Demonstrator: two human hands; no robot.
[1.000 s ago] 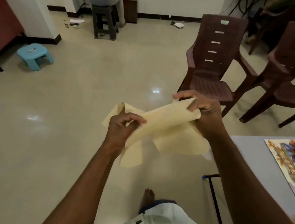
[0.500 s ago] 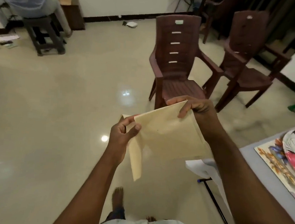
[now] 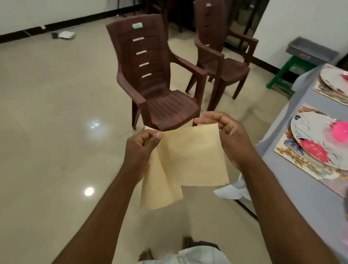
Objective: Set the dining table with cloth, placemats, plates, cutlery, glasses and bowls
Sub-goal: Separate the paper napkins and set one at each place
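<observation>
Now your hands, left hand (image 3: 142, 145) and right hand (image 3: 229, 134), pinch the napkin's (image 3: 192, 156) top corners; it is light and limp, so grip the edges.

cream napkin (image 3: 190, 154) now spread flatter between both hands, view swung toward the table (image 3: 304, 154)

Soft indoor light, a bit dim, with shiny spots on the floor.

The floor (image 3: 34, 121) shows two bright white glints at the left middle and lower left (lamps above, out of sight). The upper middle of the frame is dark. Shadows are faint and soft. The wide lens bends straight lines near the edges, so the chairs (image 3: 152, 84) lean. The plates (image 3: 322, 141) at the right edge look smeared, and the arms at the bottom look stretched.
</observation>
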